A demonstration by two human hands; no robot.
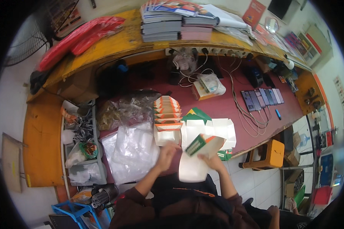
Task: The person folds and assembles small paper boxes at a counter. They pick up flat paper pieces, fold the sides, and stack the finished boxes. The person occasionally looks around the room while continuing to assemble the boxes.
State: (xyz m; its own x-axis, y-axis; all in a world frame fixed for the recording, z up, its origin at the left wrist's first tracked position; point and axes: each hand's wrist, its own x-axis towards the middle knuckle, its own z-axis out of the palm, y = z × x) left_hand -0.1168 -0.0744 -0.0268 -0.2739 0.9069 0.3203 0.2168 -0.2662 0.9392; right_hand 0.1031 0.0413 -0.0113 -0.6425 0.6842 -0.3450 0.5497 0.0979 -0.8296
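My right hand (215, 162) grips a partly folded food carton (193, 168), white inside with a green and orange printed panel, held tilted over the table's front edge. Its fingers are partly hidden behind the carton. My left hand (166, 157) is just left of that carton, fingers reaching toward its edge and apart, with nothing seen in them. Ahead of the left hand stands a row of nested, folded cartons (167, 118) with orange rims. Flat, unfolded white cartons (222, 131) lie beyond the right hand, with a green printed one (197, 114) behind them.
Clear plastic bags (132, 149) lie left of the cartons, next to a grey bin (99, 168) of bags. Several phones (262, 98), a blue marker (278, 114) and cables (237, 103) are at the right. A shelf (122, 38) overhangs the back; an orange stool (265, 154) stands right.
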